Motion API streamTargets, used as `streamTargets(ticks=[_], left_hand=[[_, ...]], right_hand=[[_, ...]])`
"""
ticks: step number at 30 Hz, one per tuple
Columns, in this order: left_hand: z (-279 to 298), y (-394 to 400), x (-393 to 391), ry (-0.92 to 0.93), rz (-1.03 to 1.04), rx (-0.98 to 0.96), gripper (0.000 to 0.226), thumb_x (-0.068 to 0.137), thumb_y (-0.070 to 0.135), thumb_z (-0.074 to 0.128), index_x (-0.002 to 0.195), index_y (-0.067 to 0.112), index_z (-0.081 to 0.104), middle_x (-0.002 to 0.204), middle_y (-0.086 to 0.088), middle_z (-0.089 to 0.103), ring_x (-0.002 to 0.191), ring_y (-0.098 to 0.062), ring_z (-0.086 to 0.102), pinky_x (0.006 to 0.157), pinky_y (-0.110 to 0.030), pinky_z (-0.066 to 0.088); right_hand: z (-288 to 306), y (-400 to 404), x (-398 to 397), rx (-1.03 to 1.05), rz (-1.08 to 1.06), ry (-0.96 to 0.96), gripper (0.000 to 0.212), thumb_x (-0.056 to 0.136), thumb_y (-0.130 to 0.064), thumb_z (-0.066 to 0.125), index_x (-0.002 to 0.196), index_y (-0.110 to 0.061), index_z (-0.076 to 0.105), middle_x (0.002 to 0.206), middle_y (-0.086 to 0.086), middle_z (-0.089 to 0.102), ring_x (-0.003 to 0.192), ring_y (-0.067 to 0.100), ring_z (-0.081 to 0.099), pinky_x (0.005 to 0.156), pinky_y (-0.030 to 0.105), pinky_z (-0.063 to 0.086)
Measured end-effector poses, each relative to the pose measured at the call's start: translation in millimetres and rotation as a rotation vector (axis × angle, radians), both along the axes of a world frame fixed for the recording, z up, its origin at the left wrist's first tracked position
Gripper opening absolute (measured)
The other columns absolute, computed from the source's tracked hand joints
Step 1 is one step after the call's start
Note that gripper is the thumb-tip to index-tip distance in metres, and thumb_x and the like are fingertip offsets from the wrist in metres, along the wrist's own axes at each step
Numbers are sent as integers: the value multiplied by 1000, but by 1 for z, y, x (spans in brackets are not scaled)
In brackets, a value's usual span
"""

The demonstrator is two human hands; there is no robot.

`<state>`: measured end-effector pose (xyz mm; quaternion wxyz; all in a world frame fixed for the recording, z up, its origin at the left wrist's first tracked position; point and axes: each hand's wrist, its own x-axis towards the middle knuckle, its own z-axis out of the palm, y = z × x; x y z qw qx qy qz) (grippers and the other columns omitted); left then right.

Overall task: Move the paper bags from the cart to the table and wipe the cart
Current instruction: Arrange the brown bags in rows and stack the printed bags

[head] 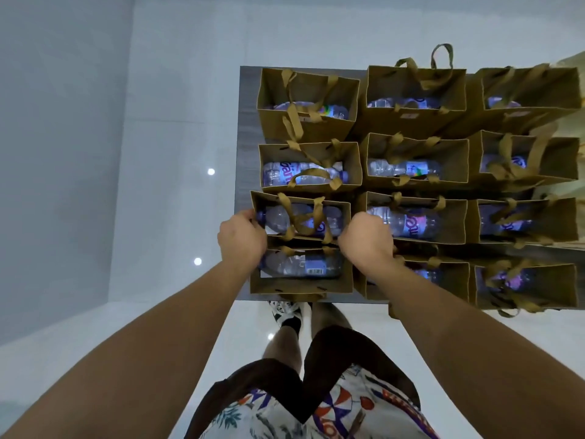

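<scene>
Both forearms reach down to a brown paper bag in the second row of the grey table, left hand and right hand grasping its ends; keep it level so the water bottle inside stays put.

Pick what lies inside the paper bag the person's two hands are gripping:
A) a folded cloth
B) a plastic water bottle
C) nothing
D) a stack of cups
B: a clear plastic bottle lies on its side inside the paper bag between the left hand and right hand.
</scene>
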<state>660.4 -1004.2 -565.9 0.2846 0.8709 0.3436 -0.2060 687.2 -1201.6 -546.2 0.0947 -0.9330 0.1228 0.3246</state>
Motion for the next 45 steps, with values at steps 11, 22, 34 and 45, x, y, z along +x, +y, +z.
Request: streamTargets(ticks=[11, 22, 34, 45], left_hand=[[6, 9, 57, -52, 114, -75, 51, 100, 49, 50, 141, 19, 54, 131, -7, 66, 118, -28, 61, 101, -40, 47], [-5, 27, 124, -77, -74, 129, 27, 100, 20, 52, 97, 9, 76, 80, -3, 67, 63, -14, 57, 57, -22, 42], [2, 12, 204, -220, 69, -50, 35, 102, 35, 54, 124, 12, 68, 113, -8, 73, 107, -26, 65, 84, -29, 43], [-9, 20, 192, -209, 54, 122, 27, 103, 23, 53, 111, 10, 74, 99, -9, 74, 74, -15, 55, 70, -26, 40]], right_hand=[[3, -3, 87, 82, -67, -314, 30, 100, -38, 53, 98, -11, 67, 86, 8, 68, 82, 29, 66, 67, 37, 54], [-14, 5, 115, 65, -72, -162, 27, 99, -28, 57, 80, -10, 66, 81, 8, 66, 75, 25, 61, 62, 30, 45], [-8, 9, 215, 75, -53, -357, 19, 97, -22, 57, 98, -8, 70, 94, 12, 68, 92, 31, 66, 75, 38, 55], [-21, 8, 221, 110, 54, -391, 20, 97, -3, 56, 112, -9, 67, 106, 10, 62, 100, 26, 59, 73, 29, 39]])
